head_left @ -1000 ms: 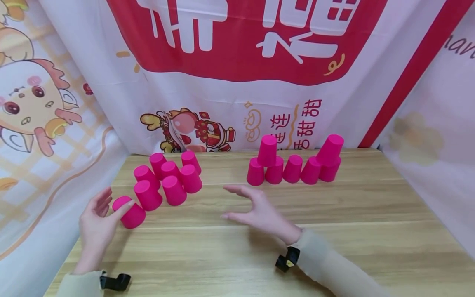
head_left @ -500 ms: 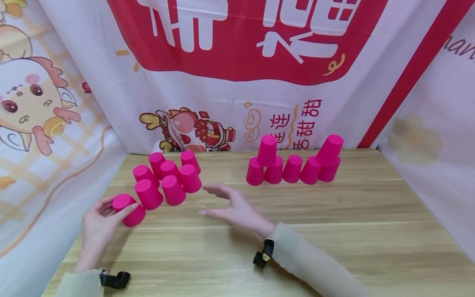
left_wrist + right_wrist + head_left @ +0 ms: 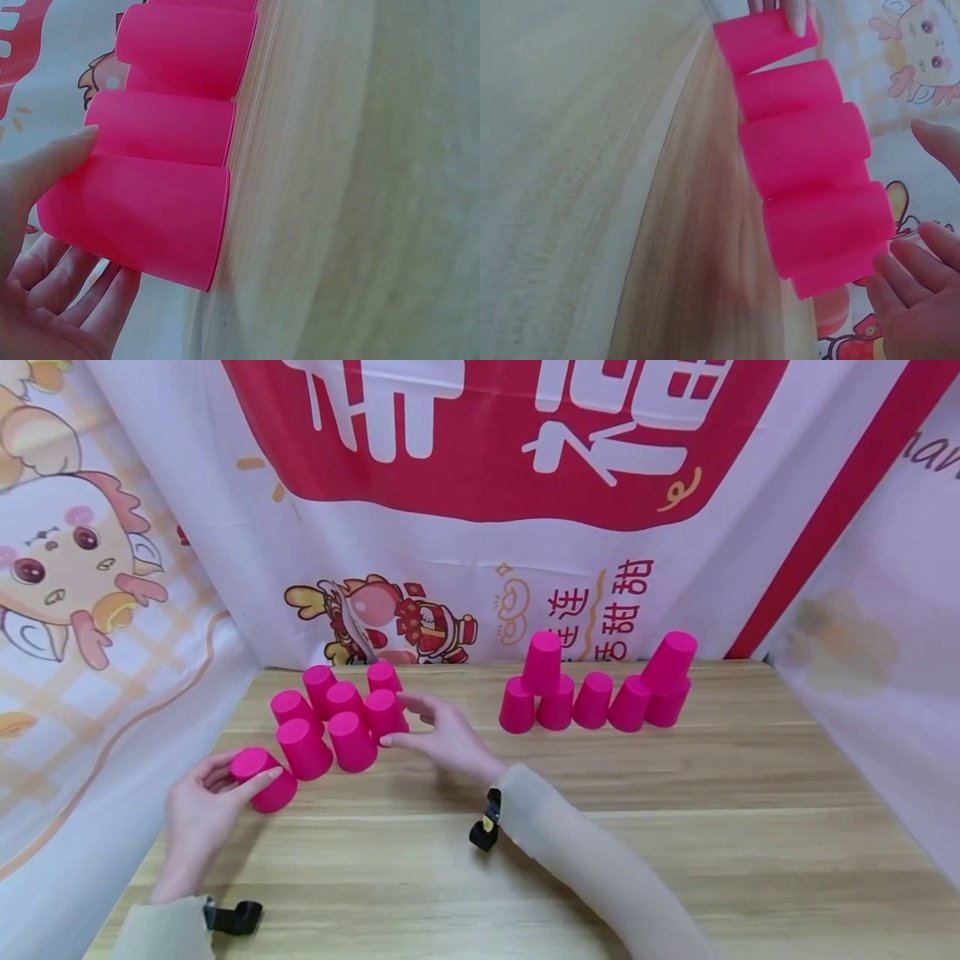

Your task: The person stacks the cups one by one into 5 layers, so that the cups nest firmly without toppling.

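Bright pink cups stand upside down in a cluster on the left of the table. My left hand (image 3: 197,810) grips the nearest-left cup (image 3: 272,787), thumb on its near side and fingers round the far side, as the left wrist view also shows for this pink cup (image 3: 142,217). At the cluster's right side, my right hand (image 3: 444,742) is spread around another cup (image 3: 385,714), its thumb at the front and fingers behind. In the right wrist view the thumb (image 3: 939,142) stands apart from the cups, while the fingertips are right by the lowest ones.
Across the back right, a row of upturned pink cups (image 3: 592,702) bears one cup (image 3: 542,664) on its left pair and another (image 3: 670,663) on its right pair. A printed cloth (image 3: 480,543) hangs behind the wooden table (image 3: 675,810).
My right hand has moved left and slightly away from me, from the middle of the table to the cluster's right cup. My left hand's fingers have closed round its cup, which has barely shifted.
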Demonstrator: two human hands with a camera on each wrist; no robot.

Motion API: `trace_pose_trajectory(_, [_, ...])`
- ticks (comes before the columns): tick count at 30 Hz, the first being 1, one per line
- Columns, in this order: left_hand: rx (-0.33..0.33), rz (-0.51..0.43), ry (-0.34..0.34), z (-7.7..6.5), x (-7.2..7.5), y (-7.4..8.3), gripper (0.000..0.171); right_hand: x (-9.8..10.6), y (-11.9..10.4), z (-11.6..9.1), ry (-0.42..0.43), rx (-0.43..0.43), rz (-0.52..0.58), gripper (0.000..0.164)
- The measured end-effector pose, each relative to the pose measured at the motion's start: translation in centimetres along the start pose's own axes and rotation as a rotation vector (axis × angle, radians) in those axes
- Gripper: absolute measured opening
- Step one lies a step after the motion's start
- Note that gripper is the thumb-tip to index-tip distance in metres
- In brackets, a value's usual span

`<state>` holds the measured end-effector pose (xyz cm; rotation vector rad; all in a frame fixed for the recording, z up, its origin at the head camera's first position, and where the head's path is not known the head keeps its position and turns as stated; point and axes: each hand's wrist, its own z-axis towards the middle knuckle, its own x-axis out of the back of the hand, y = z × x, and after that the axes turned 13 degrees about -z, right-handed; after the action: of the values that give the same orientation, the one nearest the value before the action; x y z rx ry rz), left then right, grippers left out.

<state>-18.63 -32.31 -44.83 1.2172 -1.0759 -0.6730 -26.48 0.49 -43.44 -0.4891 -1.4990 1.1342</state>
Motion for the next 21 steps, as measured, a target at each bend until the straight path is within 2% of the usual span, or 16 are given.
trace_pose_trajectory(8, [0.013, 0.021, 0.012, -0.2, -0.1, 0.3, 0.084, -1.2, 0.3, 1.6, -0.017, -0.005, -0.016, 0.084])
trace_pose_trajectory(14, [0.01, 0.007, -0.003, -0.2, 0.0, 0.3, 0.084, -1.8, 0.1, 2.1, -0.029, -0.045, -0.004, 0.083])
trace_pose_trajectory(21, [0.004, 0.004, -0.01, -0.2, 0.0, 0.4, 0.085, -2.5, -0.1, 2.5, 0.013, -0.068, 0.014, 0.083])
